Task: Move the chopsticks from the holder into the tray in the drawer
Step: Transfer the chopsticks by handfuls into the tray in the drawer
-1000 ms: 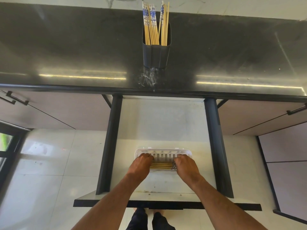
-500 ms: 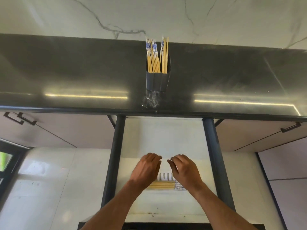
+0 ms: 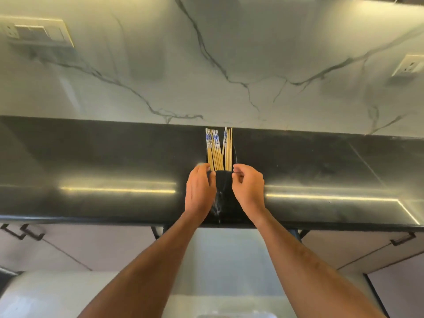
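Both hands are raised to the black holder (image 3: 223,180) on the dark countertop (image 3: 114,157). Left hand (image 3: 200,191) lies against the holder's left side, fingers curled at its rim; right hand (image 3: 249,188) hovers at the right rim, fingers loosely curled, and whether it touches cannot be told. Chopsticks (image 3: 218,149) stand upright inside.

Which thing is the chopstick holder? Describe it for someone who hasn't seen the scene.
On the black countertop under the marble wall, look at the middle, between the left hand and right hand. The holder is the dark upright container, the only object with yellow chopsticks sticking out.
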### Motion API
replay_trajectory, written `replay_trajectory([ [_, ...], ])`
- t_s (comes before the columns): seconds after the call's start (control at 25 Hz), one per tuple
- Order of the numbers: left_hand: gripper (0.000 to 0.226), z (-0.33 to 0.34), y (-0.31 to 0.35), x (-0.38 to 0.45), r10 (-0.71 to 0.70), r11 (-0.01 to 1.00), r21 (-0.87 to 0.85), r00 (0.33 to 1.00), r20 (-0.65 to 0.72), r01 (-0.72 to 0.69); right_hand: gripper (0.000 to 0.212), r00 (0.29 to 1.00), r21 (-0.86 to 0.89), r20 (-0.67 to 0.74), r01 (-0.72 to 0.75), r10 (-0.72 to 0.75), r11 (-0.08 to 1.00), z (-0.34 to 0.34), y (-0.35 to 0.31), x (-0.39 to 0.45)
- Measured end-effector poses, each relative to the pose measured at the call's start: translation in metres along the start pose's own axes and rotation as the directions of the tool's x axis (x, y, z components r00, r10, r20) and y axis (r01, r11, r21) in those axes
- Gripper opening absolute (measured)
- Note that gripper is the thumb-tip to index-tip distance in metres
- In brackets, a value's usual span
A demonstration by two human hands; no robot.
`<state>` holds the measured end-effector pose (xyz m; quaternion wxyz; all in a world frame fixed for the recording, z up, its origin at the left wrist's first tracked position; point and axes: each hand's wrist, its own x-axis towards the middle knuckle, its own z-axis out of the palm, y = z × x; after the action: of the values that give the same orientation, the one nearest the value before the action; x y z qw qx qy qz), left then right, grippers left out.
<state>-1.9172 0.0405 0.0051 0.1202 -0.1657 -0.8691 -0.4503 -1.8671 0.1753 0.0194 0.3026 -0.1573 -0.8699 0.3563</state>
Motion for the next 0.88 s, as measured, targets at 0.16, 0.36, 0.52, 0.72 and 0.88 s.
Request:
replay_trajectory([
  [0.16, 0.007, 0.019, -0.004, 0.059, -0.168, 0.984, -0.063, 0.985, -0.036, 0.166, 0.025, 0.995, 0.024, 0.076, -0.068, 0.066, 0.997, 0.035, -0.003, 0.068],
  [0.36, 0.044, 0.045, -0.021, 0.123, -0.349, 0.93, -0.118, 0.937, 0.014, 0.348, 0.042, 0.977, 0.013, 0.167, -0.136, 0.132, 0.991, 0.078, 0.013, 0.124],
  [0.52, 0.037, 0.067, -0.035, 0.157, -0.361, 0.923, -0.119, 0.931, 0.056, 0.365, 0.033, 0.971, 0.014, 0.21, -0.12, 0.114, 0.993, 0.106, 0.024, 0.147],
  [0.72, 0.017, 0.079, -0.045, 0.161, -0.349, 0.927, -0.129, 0.936, 0.054, 0.353, 0.024, 0.972, 0.035, 0.191, -0.147, 0.138, 0.989, 0.124, 0.027, 0.154],
  [0.88, 0.008, 0.074, -0.045, 0.154, -0.321, 0.929, -0.194, 0.947, 0.001, 0.315, 0.02, 0.992, 0.08, 0.046, -0.119, 0.115, 0.99, 0.123, 0.027, 0.146],
])
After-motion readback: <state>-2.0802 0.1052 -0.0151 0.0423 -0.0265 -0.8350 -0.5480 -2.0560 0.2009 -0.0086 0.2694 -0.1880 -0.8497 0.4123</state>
